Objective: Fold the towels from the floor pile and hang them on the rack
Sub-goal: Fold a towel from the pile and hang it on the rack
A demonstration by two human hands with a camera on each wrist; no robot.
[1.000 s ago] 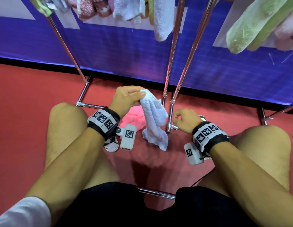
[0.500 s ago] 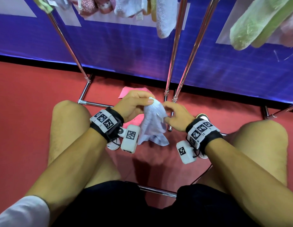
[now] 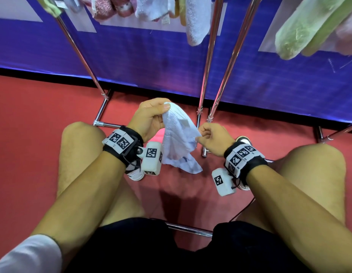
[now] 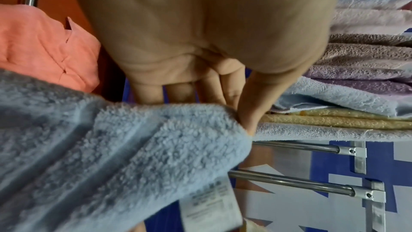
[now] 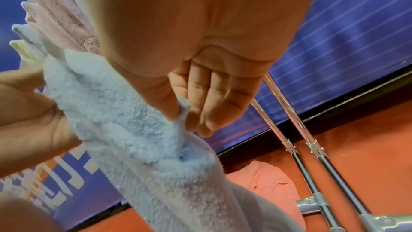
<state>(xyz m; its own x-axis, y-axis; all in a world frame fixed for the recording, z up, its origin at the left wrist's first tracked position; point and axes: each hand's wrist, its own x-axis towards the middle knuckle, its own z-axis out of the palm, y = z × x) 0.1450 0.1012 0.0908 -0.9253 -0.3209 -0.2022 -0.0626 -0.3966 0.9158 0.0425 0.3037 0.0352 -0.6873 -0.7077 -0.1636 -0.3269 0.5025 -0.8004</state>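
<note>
The rack (image 3: 210,62) stands right in front of the crouching person, its chrome legs planted on the red floor (image 3: 33,134) against the blue wall panel (image 3: 151,62), and folded towels (image 3: 192,22) already hang across its upper rails, green ones (image 3: 301,32) off to the right; that seems to be why the person squats so close, with floor and rails both within reach. One pink towel (image 5: 267,179) lies on the floor by the rack's feet, mostly hidden behind the hands, so I judge the pile is nearly used up. Between the knees, clear of the floor, hangs the light blue towel (image 3: 179,140), held up so it can drape and be squared for folding, its care label (image 4: 209,205) showing near the upper edge. The left hand (image 3: 149,117) grips the top corner, thumb pressed down against the curled fingers (image 4: 209,91) with the cloth clamped between. The right hand (image 3: 214,138) takes the opposite edge lower down in a smaller pinch, thumb and forefinger tips (image 5: 191,117) closed on a nub of cloth, the other fingers loosely bent and touching nothing.
</note>
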